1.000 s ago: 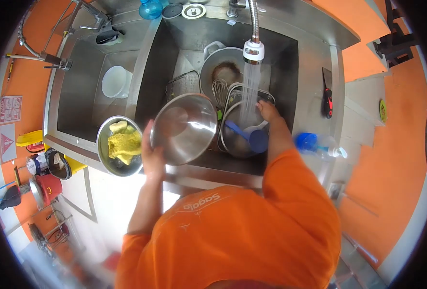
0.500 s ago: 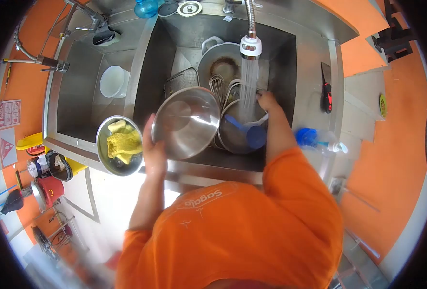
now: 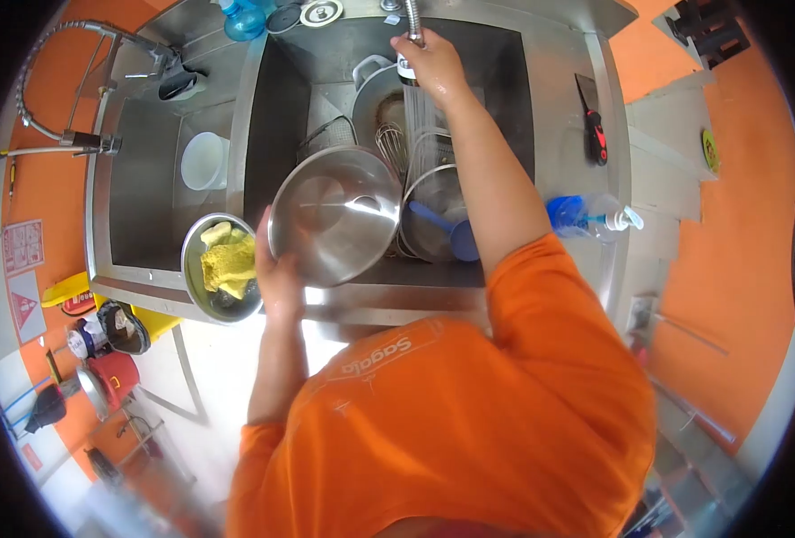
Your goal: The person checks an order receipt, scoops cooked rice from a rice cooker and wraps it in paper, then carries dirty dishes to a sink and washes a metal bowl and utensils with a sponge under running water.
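Note:
My left hand (image 3: 278, 276) grips the near left rim of a shiny steel mixing bowl (image 3: 333, 220), tilted over the front of the sink. Up at the faucet, my right hand (image 3: 433, 67) is closed around the white spray head (image 3: 405, 71), and water streams down from it. Below the stream are a wire whisk (image 3: 390, 143), a steel pot (image 3: 433, 193) with a blue plastic scoop (image 3: 460, 238) in it, and a large pan (image 3: 375, 99) with a browned bottom. My right forearm hides part of the pot.
A steel bowl with a yellow cloth (image 3: 227, 267) stands on the divider's front end, left of my left hand. The left basin holds a white tub (image 3: 205, 161). A red-handled scraper (image 3: 595, 130) and a blue soap bottle (image 3: 572, 215) are on the right ledge.
My right hand has moved up from the pot's rim to the spray head and taken hold of it. The spray head has shifted left. My left hand still holds the bowl.

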A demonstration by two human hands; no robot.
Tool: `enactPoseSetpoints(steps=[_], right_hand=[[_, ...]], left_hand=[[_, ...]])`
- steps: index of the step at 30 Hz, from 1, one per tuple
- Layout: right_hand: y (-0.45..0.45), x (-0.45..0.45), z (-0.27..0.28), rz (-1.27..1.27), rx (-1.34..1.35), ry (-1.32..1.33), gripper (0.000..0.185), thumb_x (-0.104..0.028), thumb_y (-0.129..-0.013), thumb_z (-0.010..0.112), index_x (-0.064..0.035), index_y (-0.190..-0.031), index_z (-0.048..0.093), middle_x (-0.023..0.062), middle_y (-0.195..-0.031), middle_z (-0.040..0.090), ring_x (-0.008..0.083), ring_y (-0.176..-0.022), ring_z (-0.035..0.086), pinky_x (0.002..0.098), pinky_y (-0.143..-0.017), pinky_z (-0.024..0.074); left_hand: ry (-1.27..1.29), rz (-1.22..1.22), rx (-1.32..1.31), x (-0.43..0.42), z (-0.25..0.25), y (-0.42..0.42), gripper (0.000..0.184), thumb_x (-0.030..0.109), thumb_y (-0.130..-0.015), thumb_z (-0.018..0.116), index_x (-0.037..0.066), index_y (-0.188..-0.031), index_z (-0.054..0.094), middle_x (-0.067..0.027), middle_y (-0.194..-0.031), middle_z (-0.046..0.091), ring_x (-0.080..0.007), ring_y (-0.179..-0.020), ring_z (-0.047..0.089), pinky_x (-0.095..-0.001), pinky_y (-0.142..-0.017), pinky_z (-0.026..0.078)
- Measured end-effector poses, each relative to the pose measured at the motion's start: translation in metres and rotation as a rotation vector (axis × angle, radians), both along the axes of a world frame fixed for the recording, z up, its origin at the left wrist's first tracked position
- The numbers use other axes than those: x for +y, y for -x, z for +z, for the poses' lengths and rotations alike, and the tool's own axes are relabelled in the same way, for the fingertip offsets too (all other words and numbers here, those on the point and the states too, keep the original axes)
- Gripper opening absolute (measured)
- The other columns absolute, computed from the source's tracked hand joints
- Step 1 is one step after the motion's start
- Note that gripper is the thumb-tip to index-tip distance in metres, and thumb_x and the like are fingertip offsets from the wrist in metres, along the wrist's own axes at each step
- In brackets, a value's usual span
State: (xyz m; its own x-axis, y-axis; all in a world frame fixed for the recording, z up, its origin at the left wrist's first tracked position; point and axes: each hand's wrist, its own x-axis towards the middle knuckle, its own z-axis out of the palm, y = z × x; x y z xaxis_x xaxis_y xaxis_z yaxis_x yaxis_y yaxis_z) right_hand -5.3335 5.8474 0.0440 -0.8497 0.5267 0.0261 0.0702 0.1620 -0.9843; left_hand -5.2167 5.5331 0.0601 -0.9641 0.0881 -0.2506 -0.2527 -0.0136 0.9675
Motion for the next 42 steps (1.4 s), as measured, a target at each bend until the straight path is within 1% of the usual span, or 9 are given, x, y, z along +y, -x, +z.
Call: enactPoseSetpoints(steps=[22, 25, 28, 32, 35, 37, 38, 40, 42], right_hand=[[-0.008, 0.012, 0.001, 0.168, 0.018, 0.186, 0.025, -0.028, -0.079, 0.062, -0.0048, -0.088, 0.056, 0.0045, -0.070, 0.057, 0.0129, -0.059, 0.055, 0.0288, -0.051, 0.0456], [-0.018, 0.030, 0.015, 0.224, -0.095, 0.027, 0.026, -0.027, -0.080, 0.061, -0.0048, -0.092, 0.057, 0.0050, -0.073, 0.058, 0.0134, -0.060, 0.057, 0.0286, -0.050, 0.0471], [-0.022, 0.046, 0.013, 0.164, -0.131, -0.294, 0.033, -0.033, -0.080, 0.059, -0.0037, -0.095, 0.056, 0.0082, -0.079, 0.061, 0.0190, -0.071, 0.059, 0.0344, -0.065, 0.0468], [-0.016, 0.045, 0.002, 0.112, -0.107, -0.380, 0.036, -0.037, -0.080, 0.058, -0.0036, -0.095, 0.056, 0.0100, -0.081, 0.062, 0.0212, -0.077, 0.059, 0.0350, -0.071, 0.0447], [-0.016, 0.037, 0.000, 0.125, -0.095, -0.346, 0.036, -0.037, -0.083, 0.055, -0.0045, -0.097, 0.057, 0.0103, -0.085, 0.062, 0.0226, -0.078, 0.059, 0.0342, -0.070, 0.0451], [-0.022, 0.030, 0.005, 0.184, 0.034, 0.181, 0.037, -0.036, -0.086, 0.050, -0.0049, -0.104, 0.057, 0.0126, -0.091, 0.062, 0.0242, -0.081, 0.059, 0.0352, -0.072, 0.0449], [-0.021, 0.032, -0.002, 0.184, 0.044, 0.174, 0.037, -0.036, -0.086, 0.050, -0.0049, -0.104, 0.057, 0.0126, -0.091, 0.062, 0.0242, -0.081, 0.059, 0.0352, -0.072, 0.0449], [-0.024, 0.041, -0.043, -0.148, 0.150, 0.580, 0.033, -0.036, -0.087, 0.048, -0.0080, -0.101, 0.060, 0.0038, -0.086, 0.060, 0.0144, -0.077, 0.056, 0.0278, -0.067, 0.0441], [-0.035, 0.056, -0.115, -0.154, -0.222, 0.106, 0.033, -0.028, -0.087, 0.047, -0.0063, -0.109, 0.058, 0.0116, -0.098, 0.061, 0.0191, -0.087, 0.058, 0.0368, -0.077, 0.0442]], left_hand=[[0.044, 0.005, 0.145, -0.016, -0.009, -0.003, 0.069, -0.008, -0.064, 0.036, 0.003, -0.132, 0.036, -0.0115, -0.130, 0.041, -0.0223, -0.120, 0.040, -0.0307, -0.102, 0.028], [0.046, -0.001, 0.171, -0.021, -0.013, -0.003, 0.069, -0.007, -0.064, 0.035, 0.003, -0.132, 0.036, -0.0118, -0.130, 0.041, -0.0226, -0.121, 0.039, -0.0309, -0.102, 0.027], [0.111, 0.009, 0.159, -0.022, -0.011, -0.003, 0.069, -0.007, -0.064, 0.036, 0.003, -0.132, 0.036, -0.0123, -0.130, 0.041, -0.0230, -0.122, 0.037, -0.0314, -0.102, 0.027], [0.104, 0.030, 0.161, -0.025, -0.015, -0.003, 0.069, -0.008, -0.064, 0.035, 0.003, -0.132, 0.037, -0.0125, -0.131, 0.040, -0.0231, -0.123, 0.036, -0.0318, -0.103, 0.027], [0.088, 0.022, 0.110, -0.026, -0.020, -0.001, 0.073, -0.017, -0.067, 0.030, 0.010, -0.134, 0.034, -0.0123, -0.133, 0.037, -0.0232, -0.124, 0.037, -0.0343, -0.103, 0.031], [0.090, 0.039, 0.092, -0.022, -0.021, -0.001, 0.073, -0.017, -0.066, 0.029, 0.007, -0.134, 0.032, -0.0129, -0.133, 0.037, -0.0232, -0.124, 0.036, -0.0339, -0.104, 0.028], [0.084, 0.040, 0.103, -0.020, -0.017, 0.000, 0.073, -0.017, -0.066, 0.029, 0.007, -0.134, 0.032, -0.0129, -0.133, 0.037, -0.0232, -0.124, 0.036, -0.0339, -0.104, 0.028], [0.320, -0.064, 0.301, -0.012, -0.005, 0.000, 0.072, -0.016, -0.065, 0.029, 0.004, -0.134, 0.031, -0.0136, -0.134, 0.036, -0.0235, -0.124, 0.036, -0.0333, -0.105, 0.024], [0.319, -0.065, 0.305, -0.005, 0.002, 0.004, 0.072, -0.017, -0.064, 0.030, 0.002, -0.134, 0.031, -0.0135, -0.134, 0.036, -0.0237, -0.125, 0.034, -0.0330, -0.106, 0.022]])
